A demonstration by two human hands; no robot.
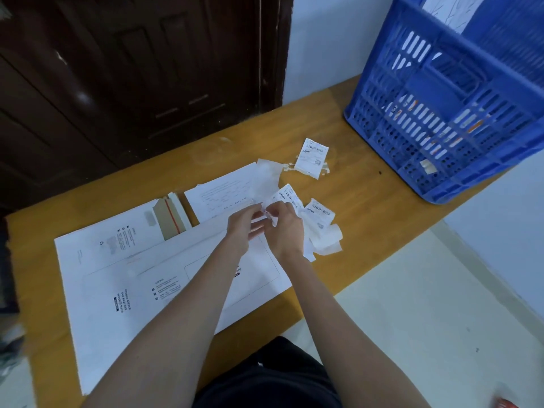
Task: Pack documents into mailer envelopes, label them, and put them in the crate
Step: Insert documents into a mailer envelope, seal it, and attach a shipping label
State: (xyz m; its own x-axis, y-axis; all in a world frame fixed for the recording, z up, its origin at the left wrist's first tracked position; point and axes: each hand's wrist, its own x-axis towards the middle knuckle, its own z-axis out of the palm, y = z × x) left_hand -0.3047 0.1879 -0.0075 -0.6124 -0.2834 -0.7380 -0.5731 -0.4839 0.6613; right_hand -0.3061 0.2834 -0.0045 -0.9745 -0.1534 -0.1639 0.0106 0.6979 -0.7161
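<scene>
From my head camera I look down on a wooden table (353,201) with both my bare arms reaching forward over it. My left hand (244,228) and my right hand (284,228) meet just above the far edge of a big white mailer envelope (132,278) that lies flat on the table, near me and to the left. Both grips pinch the same small white label (287,195), thumbs and fingertips curled onto its near end; the label's barcode end sticks out beyond my right hand. The exact spot where the fingers touch it is too blurred to tell

Beyond my hands a printed document (217,192) lies on the table, partly under the envelope's far edge. Left of the document a second mailer (170,216) shows its brown inner flap with a red strip. Just right of my right hand sits another barcode label (321,212) on top of curled white backing scraps (326,242). Farther off, a third label (312,157) lies alone on the wood with torn bits around it

At the far right corner of the table stands the blue plastic crate (441,113), its slotted wall showing white envelopes inside. Behind the table on the left is a dark wooden door (132,69)
</scene>
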